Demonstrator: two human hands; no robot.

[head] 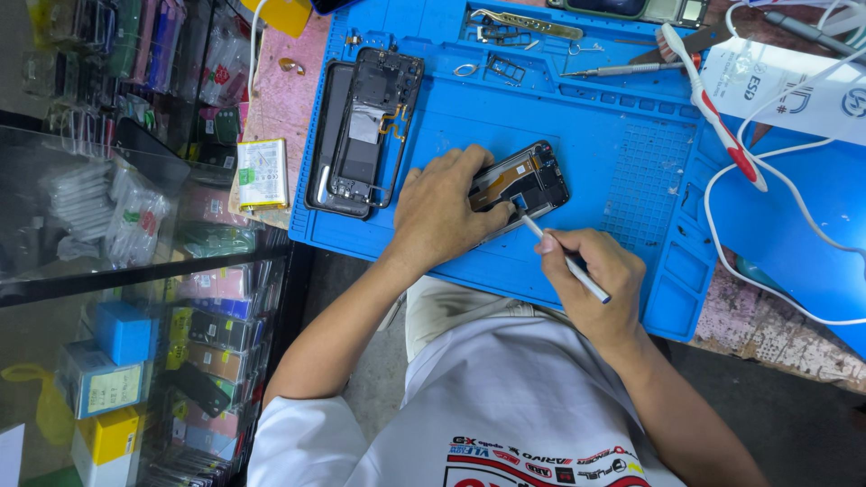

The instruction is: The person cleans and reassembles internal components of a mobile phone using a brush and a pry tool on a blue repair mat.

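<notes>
An opened phone body (532, 180) with an orange flex cable and dark boards lies on the blue repair mat (469, 117). My left hand (446, 212) rests over its near end and holds it down on the mat. In my right hand (591, 271) is a thin white rod-like tool (564, 260), held like a pen, with its tip touching the phone's inside by a small blue part. A second phone frame and its back cover (361, 131) lie apart on the mat's far left.
A white and yellow battery (262, 173) lies on the pink table left of the mat. Tweezers (528, 22), a screwdriver (622, 68), a red and white toothbrush (713, 108) and white cables (776, 153) lie at the back and right. A glass showcase (117, 271) stands at left.
</notes>
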